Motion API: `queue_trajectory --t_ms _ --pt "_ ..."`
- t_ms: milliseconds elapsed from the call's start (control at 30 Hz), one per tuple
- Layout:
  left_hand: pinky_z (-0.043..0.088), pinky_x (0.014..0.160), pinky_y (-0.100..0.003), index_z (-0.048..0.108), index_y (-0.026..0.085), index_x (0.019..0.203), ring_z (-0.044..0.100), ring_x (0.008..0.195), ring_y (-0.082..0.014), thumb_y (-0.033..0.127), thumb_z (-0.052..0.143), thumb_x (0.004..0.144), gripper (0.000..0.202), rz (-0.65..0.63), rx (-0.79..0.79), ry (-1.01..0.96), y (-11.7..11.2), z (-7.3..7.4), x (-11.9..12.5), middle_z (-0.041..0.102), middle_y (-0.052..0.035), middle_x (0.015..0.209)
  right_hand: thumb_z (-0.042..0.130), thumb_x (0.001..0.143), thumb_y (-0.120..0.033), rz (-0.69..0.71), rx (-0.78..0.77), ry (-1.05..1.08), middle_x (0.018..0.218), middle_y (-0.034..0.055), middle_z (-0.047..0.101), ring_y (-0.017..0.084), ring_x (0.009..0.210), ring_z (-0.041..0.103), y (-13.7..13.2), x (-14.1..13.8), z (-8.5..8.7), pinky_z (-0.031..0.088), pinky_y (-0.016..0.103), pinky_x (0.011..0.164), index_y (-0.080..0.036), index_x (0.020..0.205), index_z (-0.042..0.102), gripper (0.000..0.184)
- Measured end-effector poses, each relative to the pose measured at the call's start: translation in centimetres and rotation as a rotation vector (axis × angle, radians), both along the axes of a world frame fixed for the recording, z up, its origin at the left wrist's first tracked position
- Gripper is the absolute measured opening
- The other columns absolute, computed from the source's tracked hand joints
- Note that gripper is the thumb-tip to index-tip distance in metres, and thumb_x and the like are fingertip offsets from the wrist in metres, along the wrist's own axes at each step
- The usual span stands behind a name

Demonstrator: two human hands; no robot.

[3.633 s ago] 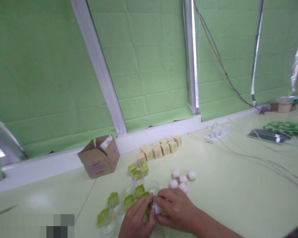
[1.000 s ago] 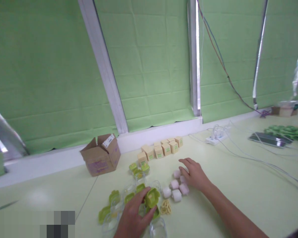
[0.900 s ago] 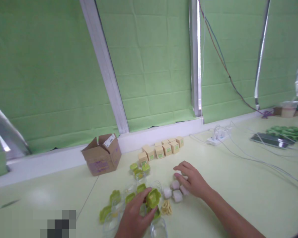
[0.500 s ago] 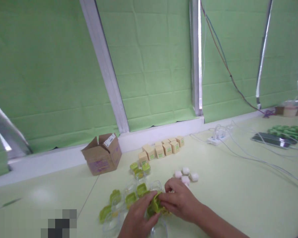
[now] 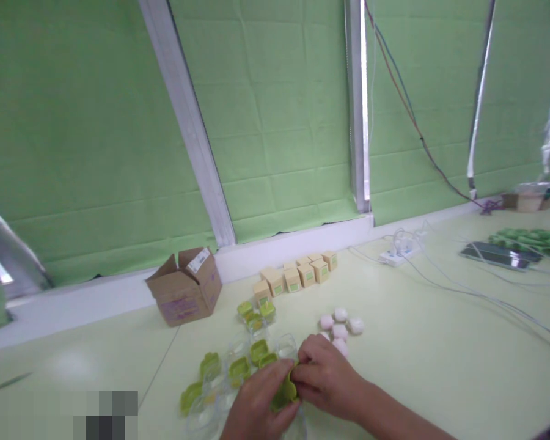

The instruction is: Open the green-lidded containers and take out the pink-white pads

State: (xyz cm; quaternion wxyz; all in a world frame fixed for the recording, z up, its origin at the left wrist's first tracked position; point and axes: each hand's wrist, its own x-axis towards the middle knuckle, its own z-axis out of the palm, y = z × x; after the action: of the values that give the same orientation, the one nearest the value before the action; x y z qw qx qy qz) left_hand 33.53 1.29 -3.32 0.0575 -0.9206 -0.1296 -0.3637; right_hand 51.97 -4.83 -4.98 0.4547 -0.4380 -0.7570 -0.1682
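Note:
My left hand [image 5: 256, 408] and my right hand [image 5: 324, 379] meet at the table's near edge, both closed on a small green plastic case [image 5: 286, 391]. What lies inside the case is hidden by my fingers. Several pink-white soft cubes [image 5: 340, 321] lie just beyond my right hand. More green cases and clear lids [image 5: 238, 365] are scattered to the left of my hands.
An open cardboard box [image 5: 184, 294] stands at the back left. A row of small tan boxes [image 5: 296, 276] lines the wall edge. A power strip [image 5: 398, 255] with white cables, a phone [image 5: 494, 253] and a pile of green parts [image 5: 531, 237] lie to the right.
My right hand reached out to the pink-white cubes, took one and came back to the green case that my left hand holds. Both hands now close on the case.

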Motion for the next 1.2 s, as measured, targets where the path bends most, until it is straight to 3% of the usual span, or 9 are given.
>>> queue_trajectory --t_ms 233,433,700,967,1200 --pt "0.062 0.078 -0.03 0.059 0.017 0.12 0.074 0.09 -0.0212 0.038 0.052 0.095 0.034 -0.011 0.016 -0.025 0.34 0.06 -0.18 0.075 -0.0111 0.103 0.063 0.082 -0.018 -0.097 0.048 0.005 0.072 0.0004 0.053 0.016 0.07 0.045 0.03 -0.21 0.42 0.027 0.03 0.062 -0.02 0.071 0.061 0.011" --pt "0.062 0.079 -0.03 0.061 0.02 0.122 0.074 0.09 -0.0214 0.041 0.05 0.096 0.036 -0.001 0.029 -0.022 0.68 -0.31 -0.3 0.076 -0.0102 0.102 0.064 0.08 -0.018 -0.127 -0.012 -0.018 0.069 -0.0001 0.05 0.016 0.069 0.044 0.21 -0.63 -0.03 0.027 0.03 0.061 -0.019 0.068 0.059 0.013" --pt "0.058 0.088 -0.033 0.057 0.02 0.128 0.068 0.107 -0.0235 0.034 0.055 0.093 0.038 -0.005 -0.021 -0.005 0.49 0.04 -0.11 0.07 -0.0135 0.119 0.048 0.09 -0.016 -0.15 0.085 -0.097 0.067 0.0016 0.051 0.017 0.067 0.042 0.02 -0.54 0.41 0.028 0.032 0.062 -0.018 0.073 0.058 0.019" --pt "0.059 0.087 -0.032 0.059 0.02 0.125 0.071 0.1 -0.0225 0.033 0.055 0.094 0.034 -0.023 -0.061 -0.032 0.5 0.01 -0.03 0.073 -0.0112 0.111 0.045 0.093 -0.016 -0.155 0.144 -0.14 0.065 0.0022 0.052 0.017 0.064 0.042 0.14 -0.51 0.4 0.028 0.033 0.06 -0.017 0.075 0.059 0.023" --pt "0.06 0.082 -0.03 0.061 0.022 0.124 0.073 0.094 -0.0212 0.03 0.056 0.093 0.033 -0.036 -0.083 -0.047 0.77 -0.42 -0.1 0.075 -0.0093 0.106 0.055 0.089 -0.02 -0.208 0.154 -0.127 0.064 0.0009 0.05 0.017 0.065 0.042 0.49 -0.56 0.13 0.026 0.032 0.059 -0.02 0.067 0.057 0.022"
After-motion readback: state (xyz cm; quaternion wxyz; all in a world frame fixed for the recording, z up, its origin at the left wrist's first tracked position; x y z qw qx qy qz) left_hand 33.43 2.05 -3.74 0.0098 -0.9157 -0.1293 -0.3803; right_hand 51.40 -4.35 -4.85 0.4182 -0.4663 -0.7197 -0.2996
